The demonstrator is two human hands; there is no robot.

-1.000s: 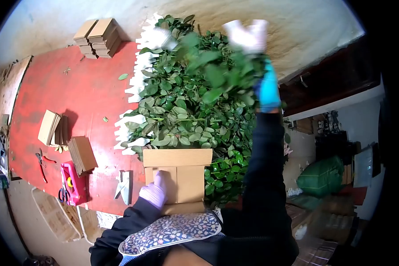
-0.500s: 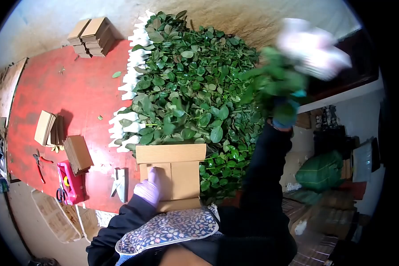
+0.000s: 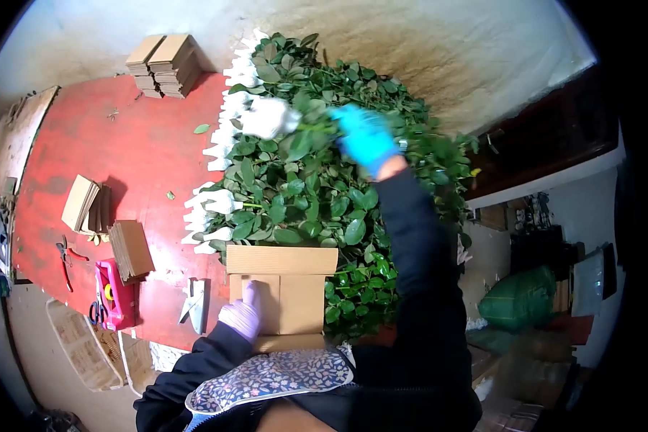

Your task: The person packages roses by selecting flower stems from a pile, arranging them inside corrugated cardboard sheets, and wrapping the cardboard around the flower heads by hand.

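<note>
Blue-gloved right hand clamped on a leafy sprig, its white-wrapped end just leftward.

Even, soft daylight here, brightest on the pale far wall. Fisheye bending curves every edge, black corners all round. Motion blur smears the right hand; the leaf pile stays sharp. The room at right sits dim.

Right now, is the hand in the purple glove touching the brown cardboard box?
Touching. The head view shows the purple-gloved left hand lying flat on the brown cardboard box, no gap.
</note>
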